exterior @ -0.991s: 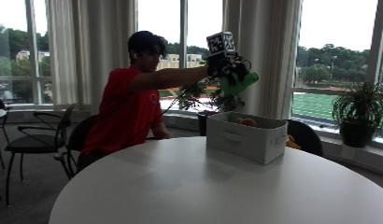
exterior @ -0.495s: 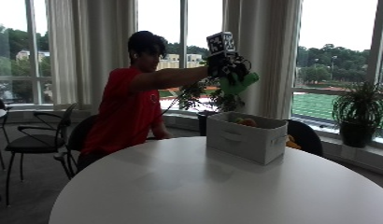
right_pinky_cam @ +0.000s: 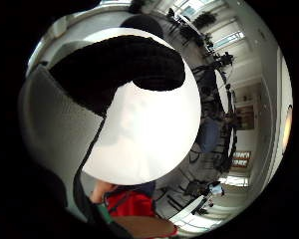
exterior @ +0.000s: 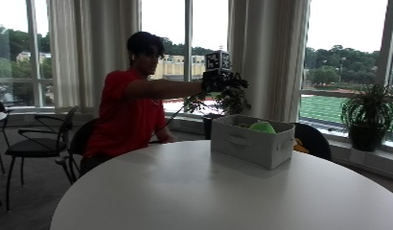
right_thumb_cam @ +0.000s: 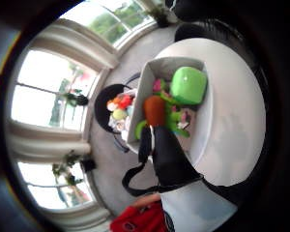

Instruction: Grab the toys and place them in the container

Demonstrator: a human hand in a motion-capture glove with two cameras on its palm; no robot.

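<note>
1. At left of the outside view, seated on a chair [exterior: 82, 139] behind the round white tabletop [exterior: 184, 191]: a person in a red shirt [exterior: 123, 115], right arm stretched out level toward the window side.
2. Further right, at the end of that arm: gloved right hand [exterior: 215, 82], raised well above the container [exterior: 250, 140], apart from it, nothing visibly held. Fingers appear loosely relaxed rather than closed on anything; grip empty as far as the outside view tells.
3. Below and just right of the hand: grey fabric container, standing upright on the far part of the tabletop, a handle slot on its near wall.
4. Inside the container: green plush toy [exterior: 262, 127], its top showing just above the rim.
5. From the thumb side palm view, looking down into the container [right_thumb_cam: 150, 77]: the green plush toy [right_thumb_cam: 188, 86] lying against one end, beside it an orange-brown toy [right_thumb_cam: 154, 110] and smaller pink and green pieces, hard to tell apart.
6. Behind the container, on a dark chair [right_thumb_cam: 108, 99]: a few more small colourful toys [right_thumb_cam: 118, 108].
7. At far right of the outside view: potted plant [exterior: 369, 112] on the window ledge.
</note>
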